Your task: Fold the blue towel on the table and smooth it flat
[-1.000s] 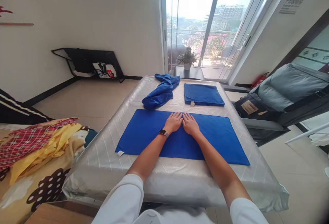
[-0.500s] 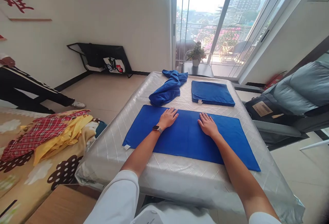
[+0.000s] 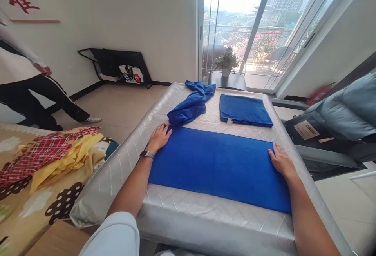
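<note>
A blue towel lies spread flat across the near part of the table. My left hand, with a watch on the wrist, rests palm down on its far left corner, fingers stretched out. At the far right corner my right hand lies flat, fingers extended along the towel's right edge. Beyond the towel, a crumpled blue towel sits on the left. Right of that is a neatly folded blue towel stack with a white tag on its near edge.
The table has a silvery quilted cover. On the left, a patterned bed holds red plaid and yellow cloth. A person stands behind it. A grey chair with a puffy jacket is at the right; a potted plant stands beyond the table.
My hands have moved apart over the spread towel, the left to its left end and the right to its right end. The person at the left has shifted into fuller view.
</note>
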`<act>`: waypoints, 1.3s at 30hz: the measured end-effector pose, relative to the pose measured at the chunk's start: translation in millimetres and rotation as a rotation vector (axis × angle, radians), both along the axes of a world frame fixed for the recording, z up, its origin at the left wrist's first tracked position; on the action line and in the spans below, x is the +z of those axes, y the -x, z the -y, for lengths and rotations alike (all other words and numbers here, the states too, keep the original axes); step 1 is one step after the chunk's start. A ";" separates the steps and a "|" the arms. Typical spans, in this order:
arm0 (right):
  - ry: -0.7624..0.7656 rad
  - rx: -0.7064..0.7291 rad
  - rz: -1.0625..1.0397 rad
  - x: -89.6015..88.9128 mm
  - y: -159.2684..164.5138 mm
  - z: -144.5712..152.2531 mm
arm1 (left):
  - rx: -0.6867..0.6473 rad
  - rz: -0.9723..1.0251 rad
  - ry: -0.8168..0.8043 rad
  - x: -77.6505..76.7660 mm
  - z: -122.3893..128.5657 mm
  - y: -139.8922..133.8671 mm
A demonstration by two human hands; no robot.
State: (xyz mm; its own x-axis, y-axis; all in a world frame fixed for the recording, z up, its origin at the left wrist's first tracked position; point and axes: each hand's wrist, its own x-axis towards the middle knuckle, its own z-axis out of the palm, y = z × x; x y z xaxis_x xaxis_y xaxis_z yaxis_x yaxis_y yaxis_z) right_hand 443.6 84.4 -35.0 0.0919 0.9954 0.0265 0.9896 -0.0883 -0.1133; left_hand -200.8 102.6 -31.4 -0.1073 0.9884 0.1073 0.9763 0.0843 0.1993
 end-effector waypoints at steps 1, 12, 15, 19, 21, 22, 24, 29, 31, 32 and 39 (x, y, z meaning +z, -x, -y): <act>-0.002 0.009 0.001 0.0 0.4 0.0 | 0.009 -0.002 -0.006 -0.2 0.4 -0.2; 0.031 -0.055 0.014 19.0 14.9 9.5 | 0.164 -0.003 -0.150 14.3 8.1 -12.9; -0.036 -0.080 -0.001 35.0 35.0 16.7 | 0.113 0.004 -0.304 34.2 16.7 -28.8; -0.132 0.096 -0.007 56.2 98.7 32.8 | -0.220 0.009 -0.336 56.6 30.1 -82.9; -0.106 0.246 -0.017 60.8 143.5 44.1 | -0.416 -0.009 -0.281 58.2 40.0 -122.2; -0.080 0.317 -0.024 60.8 166.4 50.5 | -0.496 -0.018 -0.254 56.3 46.1 -142.1; -0.028 0.435 -0.036 56.6 207.8 63.6 | -0.604 -0.026 -0.206 48.0 59.4 -177.4; 0.067 0.501 -0.042 37.3 257.2 85.7 | -0.652 -0.014 -0.084 22.4 83.7 -216.2; 0.087 0.483 -0.035 33.3 253.4 87.9 | -0.630 -0.015 -0.053 17.5 87.3 -211.7; 0.096 0.472 -0.029 32.3 246.9 88.3 | -0.614 -0.018 -0.043 16.5 88.9 -205.5; 0.076 0.234 0.052 18.2 123.7 106.1 | -0.397 -0.097 0.004 6.6 128.3 -86.9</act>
State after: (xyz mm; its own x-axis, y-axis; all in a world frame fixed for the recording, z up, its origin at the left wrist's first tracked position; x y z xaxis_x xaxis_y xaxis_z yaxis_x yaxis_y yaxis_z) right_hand 319.9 -21.8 -16.7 -0.1405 0.9888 -0.0508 0.9885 0.1371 -0.0638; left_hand -113.9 -25.7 -24.8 0.2936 0.9512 0.0946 0.9472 -0.3028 0.1053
